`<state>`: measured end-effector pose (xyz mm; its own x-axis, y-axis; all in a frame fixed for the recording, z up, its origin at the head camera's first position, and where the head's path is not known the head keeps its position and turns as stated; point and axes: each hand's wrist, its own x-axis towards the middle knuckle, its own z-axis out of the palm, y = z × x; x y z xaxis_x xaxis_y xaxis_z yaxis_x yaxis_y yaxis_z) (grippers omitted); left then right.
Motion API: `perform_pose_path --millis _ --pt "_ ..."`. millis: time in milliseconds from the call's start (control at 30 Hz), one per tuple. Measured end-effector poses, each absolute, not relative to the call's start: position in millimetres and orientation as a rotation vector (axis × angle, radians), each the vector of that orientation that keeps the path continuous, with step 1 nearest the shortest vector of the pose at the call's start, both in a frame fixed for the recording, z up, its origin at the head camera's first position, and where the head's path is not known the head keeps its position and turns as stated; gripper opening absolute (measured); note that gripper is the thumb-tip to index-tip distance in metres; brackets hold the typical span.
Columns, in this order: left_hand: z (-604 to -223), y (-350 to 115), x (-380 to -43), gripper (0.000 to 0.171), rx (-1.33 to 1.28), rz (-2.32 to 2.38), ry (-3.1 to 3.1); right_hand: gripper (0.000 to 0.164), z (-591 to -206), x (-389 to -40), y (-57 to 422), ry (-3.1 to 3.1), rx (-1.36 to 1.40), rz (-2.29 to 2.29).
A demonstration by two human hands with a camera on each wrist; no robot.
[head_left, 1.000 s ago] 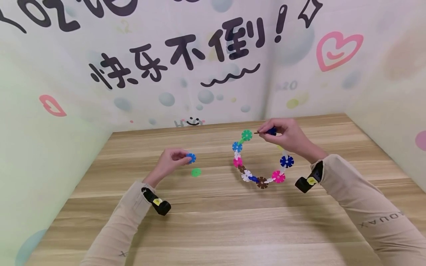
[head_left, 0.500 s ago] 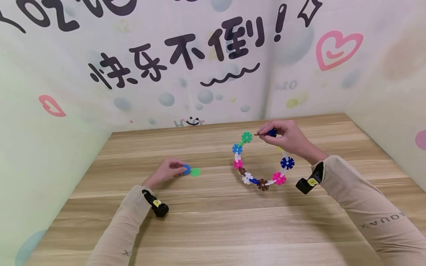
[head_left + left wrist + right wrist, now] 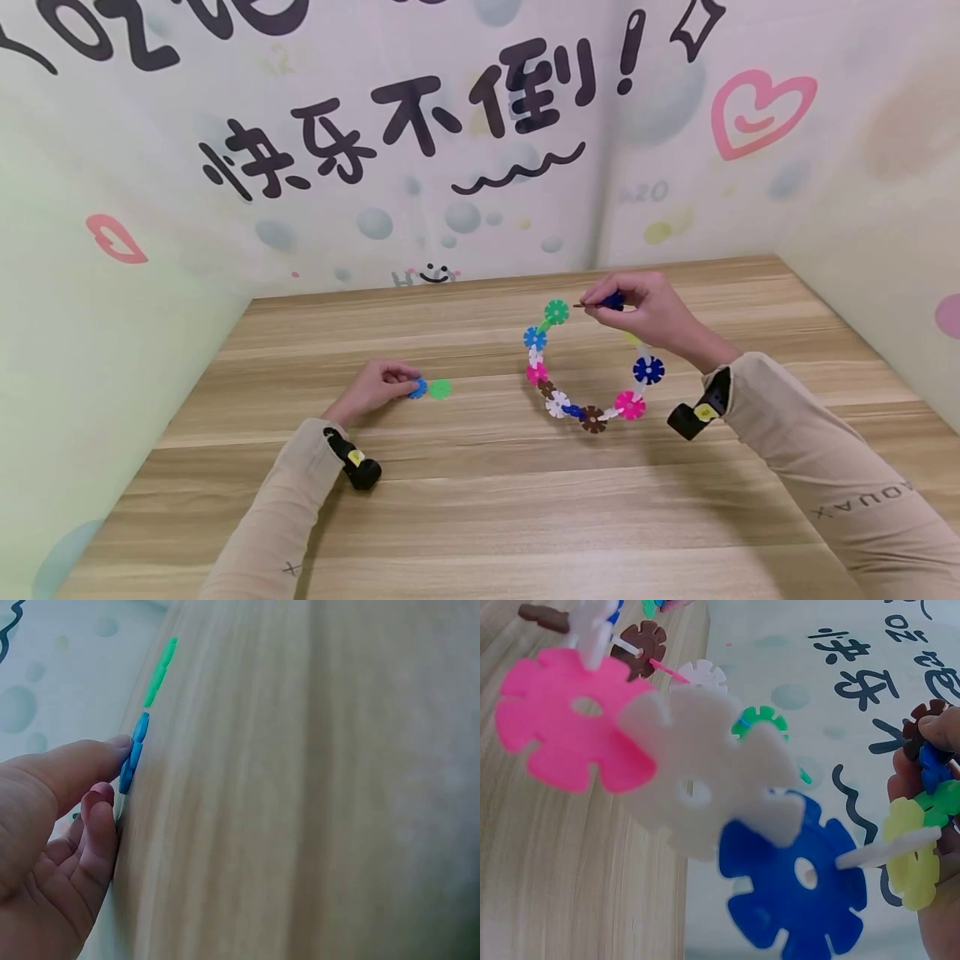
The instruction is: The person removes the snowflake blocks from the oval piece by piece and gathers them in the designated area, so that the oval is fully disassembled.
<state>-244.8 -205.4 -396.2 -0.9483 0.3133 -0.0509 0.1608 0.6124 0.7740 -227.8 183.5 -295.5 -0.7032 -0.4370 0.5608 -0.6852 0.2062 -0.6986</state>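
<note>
In the head view my left hand (image 3: 372,390) is low over the wooden table, thumb and fingers at the left edge of a blue notched plastic disc (image 3: 418,389). The disc lies beside a light green disc (image 3: 440,389). The left wrist view has the thumb tip against the blue disc (image 3: 135,754); the index fingertip is hidden. My right hand (image 3: 643,308) pinches a brown notched disc (image 3: 922,729), the end of a chain of interlocked discs, in several colours. The chain hangs in a loop from this hand; its other end is a green disc (image 3: 557,312).
The wooden table (image 3: 480,517) meets a printed cloth wall (image 3: 360,225) at the back, with cloth walls at both sides. A black wrist camera (image 3: 362,475) is strapped to the left wrist, another camera (image 3: 686,421) to the right.
My left hand has come down and slightly left with the blue disc, from above the green disc to beside it on the table. The right hand and chain have dropped slightly.
</note>
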Motion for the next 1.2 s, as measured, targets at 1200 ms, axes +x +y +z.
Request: perform_pose_path --millis 1200 --pt "-320.0 -97.6 -225.3 0.021 0.893 1.689 2.482 0.013 -307.1 -229.2 163.5 -2.307 1.134 1.5"
